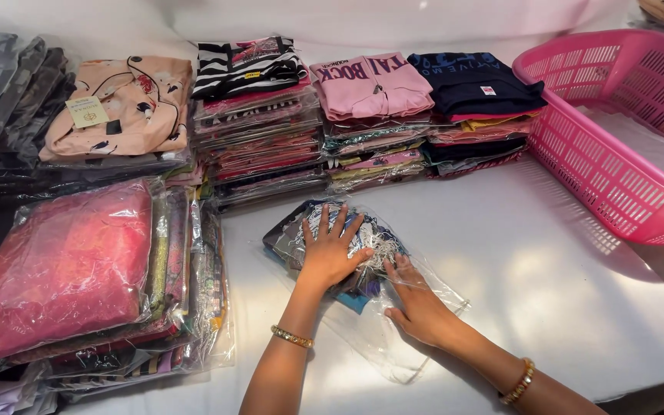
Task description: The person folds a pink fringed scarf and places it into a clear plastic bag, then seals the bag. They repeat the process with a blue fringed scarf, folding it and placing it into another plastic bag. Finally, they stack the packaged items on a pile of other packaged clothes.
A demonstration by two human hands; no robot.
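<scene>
a folded dark patterned garment (351, 230) in a clear plastic bag (393, 323) lies on the white table (547, 269), in front of the clothing stacks (270, 115). the left hand (332, 246) presses flat on it, fingers spread; the right hand (416, 303), just beside, lies open on the bag's mouth.

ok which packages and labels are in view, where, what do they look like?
Clear bag: table centre, under both hands, dark patterned cloth half inside.
Pink pack: left, glossy clear wrap, tops a stack.
Wrapped stacks: back row, flat clear packs, mixed colours.
Tag: cream square on peach garment, back left.
Small label: white-red, on navy shirt.
</scene>
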